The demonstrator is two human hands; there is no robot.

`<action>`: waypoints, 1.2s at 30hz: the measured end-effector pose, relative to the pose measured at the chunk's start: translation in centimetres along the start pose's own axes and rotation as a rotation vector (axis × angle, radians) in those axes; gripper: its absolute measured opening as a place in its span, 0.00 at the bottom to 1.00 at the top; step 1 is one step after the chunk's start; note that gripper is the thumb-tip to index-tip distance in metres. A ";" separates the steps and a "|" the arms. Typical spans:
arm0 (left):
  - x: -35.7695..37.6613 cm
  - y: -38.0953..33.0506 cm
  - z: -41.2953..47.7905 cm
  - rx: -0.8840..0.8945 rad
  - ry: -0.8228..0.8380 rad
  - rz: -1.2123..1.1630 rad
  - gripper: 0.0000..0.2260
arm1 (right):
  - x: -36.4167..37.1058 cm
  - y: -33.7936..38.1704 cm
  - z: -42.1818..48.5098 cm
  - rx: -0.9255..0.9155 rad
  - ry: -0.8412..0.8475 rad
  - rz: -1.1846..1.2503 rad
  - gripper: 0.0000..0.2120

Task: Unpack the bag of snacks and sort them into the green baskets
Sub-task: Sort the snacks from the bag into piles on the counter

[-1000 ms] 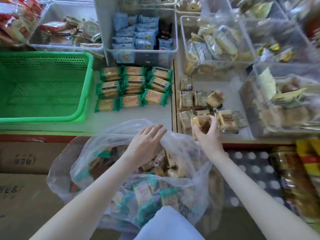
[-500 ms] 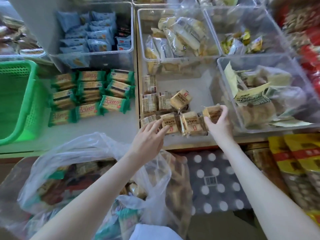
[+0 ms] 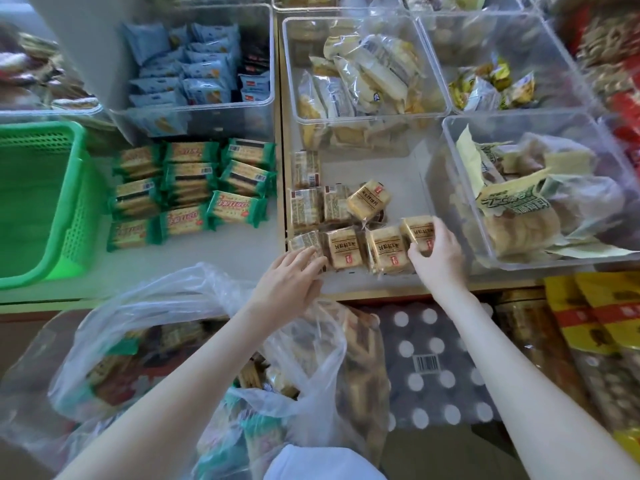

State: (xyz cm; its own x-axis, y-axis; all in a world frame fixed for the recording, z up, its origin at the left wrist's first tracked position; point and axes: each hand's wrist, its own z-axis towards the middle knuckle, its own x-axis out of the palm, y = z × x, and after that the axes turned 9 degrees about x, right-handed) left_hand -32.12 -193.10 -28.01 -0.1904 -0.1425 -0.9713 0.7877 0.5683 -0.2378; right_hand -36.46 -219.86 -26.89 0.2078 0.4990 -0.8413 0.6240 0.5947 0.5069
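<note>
A clear plastic bag (image 3: 166,306) full of wrapped snacks sits low in front of me. On the white shelf, tan snack packets (image 3: 343,247) lie in a row near the front edge. My right hand (image 3: 438,258) grips one tan packet (image 3: 417,230) at the right end of that row. My left hand (image 3: 291,282) reaches over the bag, its straight fingers touching the leftmost packet (image 3: 304,240). Green-wrapped packets (image 3: 194,192) are laid out to the left. A green basket (image 3: 74,209) stands at the far left.
Clear bins line the back: blue packets (image 3: 194,71), pale wrapped cakes (image 3: 360,81), yellow sweets (image 3: 491,84). A big clear bin (image 3: 540,188) of bagged bread stands right of the row. A polka-dot pack (image 3: 433,362) and yellow-red packs (image 3: 595,317) sit below the shelf.
My right hand carried a tan packet from above the bag to the right end of the row. My left hand left the bag's edge and reached the leftmost packet. The view swung right.
</note>
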 end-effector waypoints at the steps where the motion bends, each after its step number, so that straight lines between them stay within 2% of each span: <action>1: -0.4 0.4 -0.7 -0.009 -0.019 0.001 0.21 | -0.2 0.6 -0.7 -0.029 -0.103 0.015 0.28; 4: -1.4 1.8 -2.9 -0.051 -0.071 -0.005 0.20 | 0.3 3.0 -3.3 -0.231 -0.291 0.099 0.27; 6: -1.9 2.7 -4.4 -0.078 -0.085 -0.007 0.20 | 1.9 4.6 -5.2 -0.368 -0.262 0.089 0.26; 8: -2.4 3.3 -6.1 -0.092 -0.090 -0.009 0.19 | 4.1 5.7 -6.6 -0.417 -0.176 0.035 0.26; 10: -2.9 3.9 -8.1 -0.099 -0.097 -0.007 0.19 | 6.2 6.4 -7.1 -0.402 -0.110 -0.080 0.25; 13: -3.7 5.2 -12.0 -0.127 -0.089 0.027 0.19 | 7.9 7.3 -7.0 -0.273 -0.017 -0.305 0.25; 16: -4.2 7.5 -16.7 -0.179 -0.046 0.080 0.19 | 8.0 9.6 -8.5 -0.191 -0.070 -0.333 0.26; 18: -4.2 9.1 -19.9 -0.212 0.008 0.112 0.22 | 8.3 12.0 -10.9 -0.352 -0.175 -0.195 0.25; 20: -3.9 10.7 -23.0 -0.215 0.076 0.157 0.23 | 9.5 14.4 -14.5 -0.635 -0.216 -0.064 0.24; 23: -3.2 12.9 -26.7 -0.210 0.141 0.261 0.20 | 13.3 16.8 -21.0 -1.045 -0.064 -0.026 0.25; 26: -3.1 14.7 -28.8 -0.249 0.197 0.293 0.26 | 18.5 17.6 -25.5 -1.315 0.161 -0.242 0.25; 29: -3.7 16.2 -29.4 -0.219 0.204 0.307 0.27 | 22.6 19.0 -27.4 -1.316 0.308 -0.436 0.28; 32: -4.5 18.0 -29.3 -0.196 0.213 0.378 0.30 | 24.6 21.1 -27.8 -1.238 0.314 -0.599 0.35; 34: -4.1 19.1 -29.3 -0.173 0.270 0.388 0.32 | 24.9 22.6 -27.7 -1.215 0.293 -0.692 0.38; 36: -4.2 19.9 -28.9 -0.214 0.369 0.369 0.31 | 25.7 23.2 -27.2 -1.204 0.382 -0.732 0.41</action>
State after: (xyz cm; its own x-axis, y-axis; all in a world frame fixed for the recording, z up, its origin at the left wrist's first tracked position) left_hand -32.52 -157.78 -28.81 -0.1478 0.3680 -0.9180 0.7121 0.6838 0.1595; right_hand -37.08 -176.09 -31.67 -0.2010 -0.1217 -0.9720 -0.5344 0.8452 0.0047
